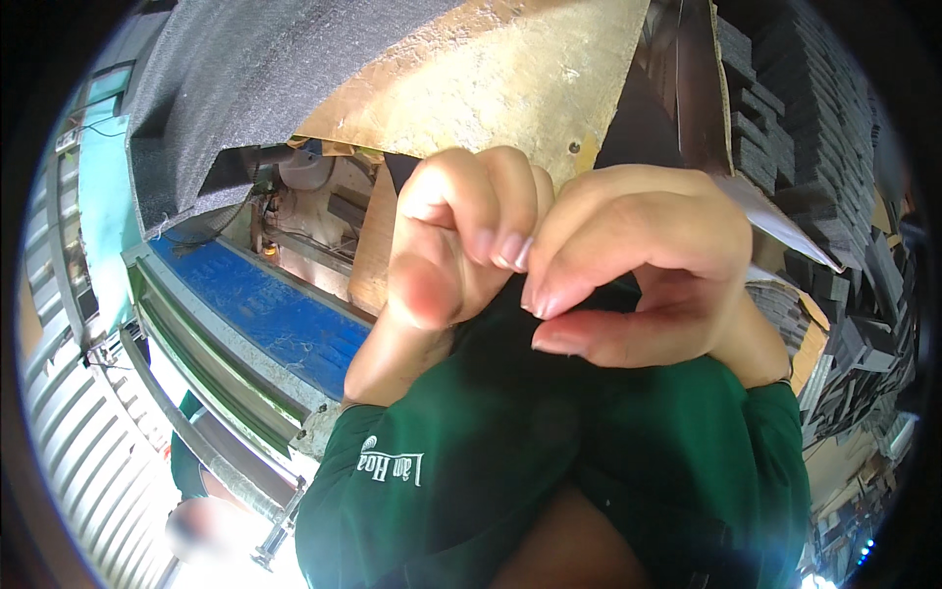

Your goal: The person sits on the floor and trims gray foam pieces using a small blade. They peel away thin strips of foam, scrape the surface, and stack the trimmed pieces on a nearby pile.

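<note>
My left hand point(466, 231) is raised in the middle of the head view, its fingers loosely curled and its thumb standing apart; I see nothing in it. Beside it, my right hand point(653, 265) has its fingers bent toward the thumb, with a small gap at the tips and nothing visible between them. The fingertips of both hands come close together; whether they touch I cannot tell. Both hands are up in front of my green shirt point(422, 510). Beyond them lies a worn, yellowish-brown board point(500, 88), partly covered by a grey foam sheet point(235, 88).
A blue flat surface point(275, 319) with a metal rail point(211, 358) runs along my left. To the right rise stacks of dark grey foam pieces point(834, 128), near an upright brown panel point(702, 88). Another person point(191, 461) in green is partly visible at lower left.
</note>
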Demonstrator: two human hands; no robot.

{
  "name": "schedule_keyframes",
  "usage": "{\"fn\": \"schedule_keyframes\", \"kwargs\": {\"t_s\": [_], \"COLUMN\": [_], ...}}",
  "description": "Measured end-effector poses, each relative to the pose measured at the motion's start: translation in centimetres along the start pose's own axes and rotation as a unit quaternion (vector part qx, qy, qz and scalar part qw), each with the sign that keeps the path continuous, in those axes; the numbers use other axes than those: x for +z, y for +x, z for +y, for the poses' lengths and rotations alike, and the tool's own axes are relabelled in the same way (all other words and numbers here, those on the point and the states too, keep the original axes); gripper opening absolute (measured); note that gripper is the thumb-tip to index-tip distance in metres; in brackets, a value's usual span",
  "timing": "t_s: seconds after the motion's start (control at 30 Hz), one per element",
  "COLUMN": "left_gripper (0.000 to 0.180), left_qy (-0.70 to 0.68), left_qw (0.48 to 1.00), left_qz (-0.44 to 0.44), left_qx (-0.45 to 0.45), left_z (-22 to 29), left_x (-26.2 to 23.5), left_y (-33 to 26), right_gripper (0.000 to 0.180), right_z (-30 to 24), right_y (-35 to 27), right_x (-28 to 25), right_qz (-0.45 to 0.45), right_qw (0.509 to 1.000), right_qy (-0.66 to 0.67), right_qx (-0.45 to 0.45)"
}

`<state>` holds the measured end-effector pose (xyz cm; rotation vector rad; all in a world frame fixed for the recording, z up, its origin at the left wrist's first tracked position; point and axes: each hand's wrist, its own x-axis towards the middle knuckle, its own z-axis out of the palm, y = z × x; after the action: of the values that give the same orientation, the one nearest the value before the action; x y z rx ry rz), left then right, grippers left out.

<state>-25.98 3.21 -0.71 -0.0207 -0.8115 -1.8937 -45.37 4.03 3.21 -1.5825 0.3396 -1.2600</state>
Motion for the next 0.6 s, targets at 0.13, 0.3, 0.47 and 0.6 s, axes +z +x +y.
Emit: {"fn": "schedule_keyframes", "kwargs": {"t_s": [0.13, 0.3, 0.47, 0.6], "left_gripper": [0.042, 0.035, 0.034, 0.033], "left_qy": [-0.144, -0.144, -0.101, -0.076], "left_qw": [0.989, 0.989, 0.994, 0.996], "left_qz": [-0.005, 0.002, 0.026, 0.040], "left_qx": [-0.017, -0.044, -0.037, -0.021], "left_z": [0.6, 1.5, 1.4, 1.5], "left_x": [-0.6, -0.4, 0.1, 1.0], "left_y": [0.3, 0.3, 0.5, 0.7], "right_gripper": [0.023, 0.025, 0.022, 0.023], "right_z": [-0.3, 0.1, 0.3, 0.2], "right_y": [-0.1, -0.4, -0.1, 0.6], "right_x": [-0.2, -0.2, 0.0, 0.1], "right_qz": [0.073, 0.097, 0.078, 0.079], "right_qw": [0.997, 0.993, 0.993, 0.993], "right_qy": [-0.019, 0.003, -0.049, -0.071], "right_qx": [0.035, 0.067, 0.076, 0.059]}}
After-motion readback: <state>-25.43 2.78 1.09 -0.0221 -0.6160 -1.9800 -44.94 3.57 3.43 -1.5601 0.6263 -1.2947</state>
